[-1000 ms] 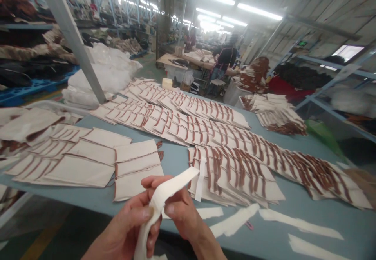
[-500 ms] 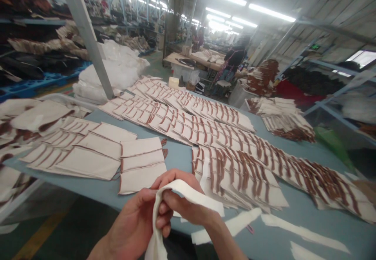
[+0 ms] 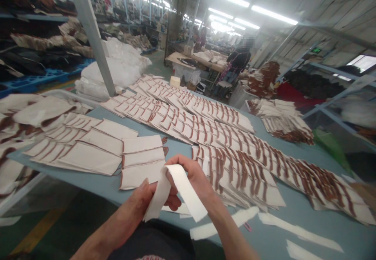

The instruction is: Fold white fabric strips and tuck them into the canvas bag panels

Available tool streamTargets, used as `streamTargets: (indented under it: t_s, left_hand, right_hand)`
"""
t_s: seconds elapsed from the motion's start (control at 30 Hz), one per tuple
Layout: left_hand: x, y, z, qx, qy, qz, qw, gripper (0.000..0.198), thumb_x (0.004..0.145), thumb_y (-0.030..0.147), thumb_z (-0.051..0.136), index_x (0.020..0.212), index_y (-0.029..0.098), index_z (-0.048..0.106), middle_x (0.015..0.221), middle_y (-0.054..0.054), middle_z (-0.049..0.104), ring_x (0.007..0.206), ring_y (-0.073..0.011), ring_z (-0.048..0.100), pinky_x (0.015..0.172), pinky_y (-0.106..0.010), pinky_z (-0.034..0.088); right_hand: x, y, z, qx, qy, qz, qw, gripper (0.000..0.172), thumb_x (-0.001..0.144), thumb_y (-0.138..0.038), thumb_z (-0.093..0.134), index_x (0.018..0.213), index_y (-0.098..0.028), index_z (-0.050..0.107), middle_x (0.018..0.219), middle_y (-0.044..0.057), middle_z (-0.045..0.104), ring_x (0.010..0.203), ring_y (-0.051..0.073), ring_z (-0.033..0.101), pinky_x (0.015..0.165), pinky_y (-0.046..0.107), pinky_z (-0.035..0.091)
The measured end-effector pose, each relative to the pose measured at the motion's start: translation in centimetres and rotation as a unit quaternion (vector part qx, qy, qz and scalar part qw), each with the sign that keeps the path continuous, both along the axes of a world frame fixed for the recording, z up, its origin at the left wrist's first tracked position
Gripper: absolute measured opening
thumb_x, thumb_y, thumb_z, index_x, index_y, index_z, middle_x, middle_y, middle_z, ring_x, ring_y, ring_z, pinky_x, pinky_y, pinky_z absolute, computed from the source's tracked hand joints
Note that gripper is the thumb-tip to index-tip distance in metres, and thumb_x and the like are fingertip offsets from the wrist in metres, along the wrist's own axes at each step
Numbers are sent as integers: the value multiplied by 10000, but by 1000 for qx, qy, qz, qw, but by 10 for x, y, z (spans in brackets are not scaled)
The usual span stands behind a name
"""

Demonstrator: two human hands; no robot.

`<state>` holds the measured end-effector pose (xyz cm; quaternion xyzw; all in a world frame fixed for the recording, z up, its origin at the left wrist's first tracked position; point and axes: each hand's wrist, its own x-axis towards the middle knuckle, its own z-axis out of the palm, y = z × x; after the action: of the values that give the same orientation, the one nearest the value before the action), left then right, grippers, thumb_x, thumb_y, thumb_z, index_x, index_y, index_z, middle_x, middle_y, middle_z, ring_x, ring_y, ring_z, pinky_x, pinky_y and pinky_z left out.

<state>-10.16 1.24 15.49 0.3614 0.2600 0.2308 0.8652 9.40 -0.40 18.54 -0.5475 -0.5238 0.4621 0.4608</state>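
A cream-white strip (image 3: pixel 188 191) is bent over in an arch between my hands, above the near edge of the table. My right hand (image 3: pixel 192 173) is closed on it near the top of the bend, and one end hangs down over that hand. My left hand (image 3: pixel 149 195) grips the other side of the strip, its fingers partly hidden behind it. Just beyond lies a stack of cream panels with brown edging (image 3: pixel 143 162). Loose white strips (image 3: pixel 225 222) and a small pink item (image 3: pixel 247 226) lie on the table to the right.
Overlapping rows of brown-edged cream panels (image 3: pixel 202 128) cover the blue-grey table (image 3: pixel 108 191). More panels (image 3: pixel 91 150) sit at left, beside a bin of cream pieces (image 3: pixel 41 111). A metal post (image 3: pixel 93 32) rises at the far left corner. A person (image 3: pixel 237 62) is at a table behind.
The strip has shifted in my hands: its lower tail has been drawn up and the bend now stands higher. My left hand has turned and my right hand has risen slightly.
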Motion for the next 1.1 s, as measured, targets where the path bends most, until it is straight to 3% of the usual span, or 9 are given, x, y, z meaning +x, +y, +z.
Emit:
streamTargets:
  t_s: [0.13,0.23,0.37,0.5,0.6,0.67,0.77,0.87,1.1]
  left_hand:
    - [-1,-6,3,-8,10,21,1000,490,897,553,758,1107,114,823,1093,-173,811,957,-320,719,924,-406,546]
    - [-3,-13,6,-39,60,57,996,453,908,529,753,1049,106,827,1018,-176,826,892,-298,738,879,-381,561]
    - [-9,-21,14,-38,74,41,996,513,897,572,748,1065,92,818,870,-157,823,796,-279,732,775,-345,555]
    - [-11,-23,21,-148,17,71,986,427,948,485,709,1063,88,819,851,-122,808,757,-226,712,763,-317,568]
    - [-7,-20,26,-239,24,114,964,349,1017,343,618,1102,66,813,930,-150,823,802,-240,753,828,-355,606]
    - [-5,-19,29,-273,42,133,952,325,1028,262,582,1121,45,804,1017,-195,830,881,-275,785,865,-384,623]
    - [-1,-18,32,-299,32,140,944,297,1020,208,582,1120,36,802,1065,-215,829,915,-284,797,856,-383,639]
    - [3,-19,30,-311,5,133,941,267,1015,195,601,1095,51,812,1022,-183,837,911,-274,799,819,-348,646]
    - [16,-20,30,-307,8,140,941,304,1044,134,525,1017,50,816,917,-151,834,866,-256,801,730,-309,645]
  right_hand:
    - [-6,9,-2,-29,-31,6,999,52,815,-238,627,786,-196,616,691,-30,572,646,123,496,569,218,388]
    - [-16,14,-13,-80,29,16,996,152,819,-296,632,718,-197,576,639,-44,503,612,114,443,554,221,360]
    - [-22,10,-29,-140,74,58,986,401,885,-543,661,702,-191,606,605,-36,522,588,121,459,573,238,385]
    - [-8,-5,-31,-160,-98,108,976,673,1022,-697,401,620,-195,597,585,22,602,579,158,541,587,271,403]
    - [4,-24,-20,-82,-269,-28,959,463,1019,-530,545,714,-205,669,658,41,685,632,185,614,608,285,402]
    - [5,-38,-10,12,-286,-93,954,204,975,-380,649,867,-214,702,734,25,719,646,176,639,616,278,433]
    - [-5,-57,6,183,-298,-47,935,5,968,-226,675,964,-229,676,811,9,741,698,161,674,672,274,487]
    - [-17,-67,15,294,-371,12,881,61,976,-174,662,977,-234,646,904,35,768,780,182,691,718,308,491]
    - [-16,-68,14,319,-466,11,825,56,970,-180,671,939,-209,635,921,36,746,751,198,605,706,344,418]
